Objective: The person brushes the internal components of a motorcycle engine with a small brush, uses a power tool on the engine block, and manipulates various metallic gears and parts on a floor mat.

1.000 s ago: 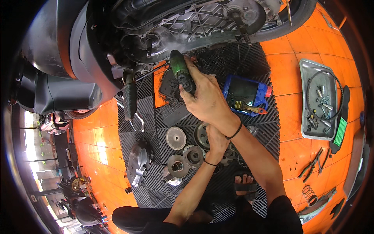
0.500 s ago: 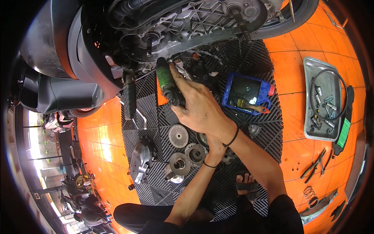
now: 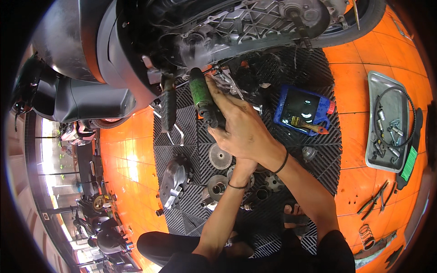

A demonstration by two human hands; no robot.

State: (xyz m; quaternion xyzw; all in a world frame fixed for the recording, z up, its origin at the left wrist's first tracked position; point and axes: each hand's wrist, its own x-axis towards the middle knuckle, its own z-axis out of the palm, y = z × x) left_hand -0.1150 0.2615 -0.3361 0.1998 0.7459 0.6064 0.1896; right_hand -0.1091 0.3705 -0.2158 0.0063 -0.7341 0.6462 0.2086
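Right hand [image 3: 246,129]: wrapped round a green and black tool [image 3: 199,92], with one finger lying along its side.
Left hand [image 3: 246,169]: tucked under the right wrist; most of it is hidden, so I cannot tell if it holds anything.
Foot [image 3: 296,222]: in a dark sandal, down on the black mat [image 3: 327,157].
Round metal parts: a toothed wheel [image 3: 220,156] and other rings lie on the mat near the left hand.
Blue jug [image 3: 282,102]: lying flat, with dark, shiny stuff inside and a brush [image 3: 306,125] across its lower edge.
Pliers [image 3: 374,200]: on the orange floor [image 3: 359,157], to the right of the mat.
Gray tray [image 3: 372,118]: holds a black belt [image 3: 409,95] and small metal bits.
Engine case [image 3: 236,25]: wide open; the dark tip of the tool points up at it, and pale mist [image 3: 196,50] hangs there.
Motorbikes [image 3: 107,234]: far off to the left.
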